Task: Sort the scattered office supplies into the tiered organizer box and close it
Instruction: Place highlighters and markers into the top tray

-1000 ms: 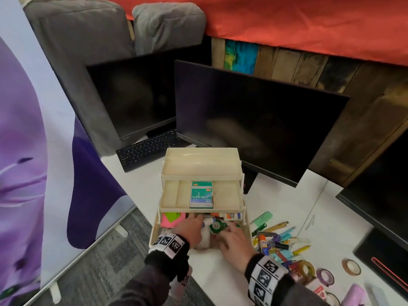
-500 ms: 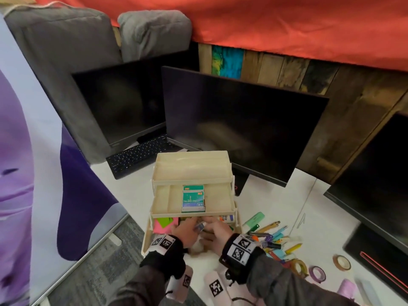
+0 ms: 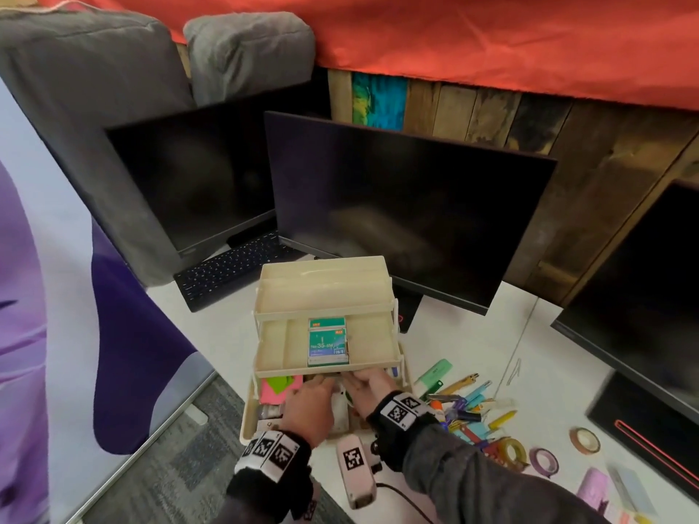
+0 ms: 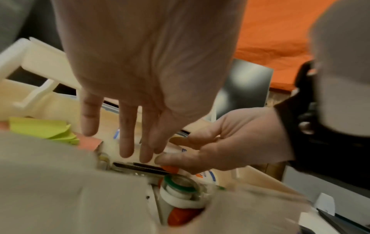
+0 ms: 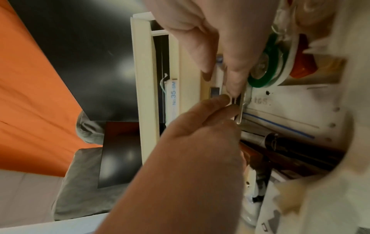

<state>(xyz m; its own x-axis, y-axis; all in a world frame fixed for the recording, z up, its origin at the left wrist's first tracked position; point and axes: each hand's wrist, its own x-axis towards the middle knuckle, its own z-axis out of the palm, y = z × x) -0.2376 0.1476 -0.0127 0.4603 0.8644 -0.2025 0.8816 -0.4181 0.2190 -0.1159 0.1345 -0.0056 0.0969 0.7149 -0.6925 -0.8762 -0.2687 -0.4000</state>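
The cream tiered organizer [image 3: 325, 293] stands open, its trays stepped back. A green staple box [image 3: 327, 342] lies in the middle tray. Both hands reach into the bottom tier under that tray. My left hand [image 3: 321, 383] [image 4: 130, 150] has straight fingers, tips down among the items. My right hand [image 3: 355, 380] [image 5: 228, 103] pinches a small pale item between thumb and forefinger; what it is I cannot tell. A tape dispenser with a green core [image 4: 178, 185] [image 5: 264, 63] lies just in front of the fingers. Pink and green sticky notes [image 3: 281, 387] fill the tier's left part.
Pens and highlighters [image 3: 465, 399] lie scattered right of the box, with tape rolls [image 3: 544, 459] farther right. Two dark monitors [image 3: 397, 206] and a keyboard [image 3: 227, 270] stand behind. The table's edge runs close on the left. A pink device [image 3: 355, 470] lies near the front.
My right hand left the tape dispenser and moved in beside the left. Both hands now sit deeper under the middle tray, fingertips together.
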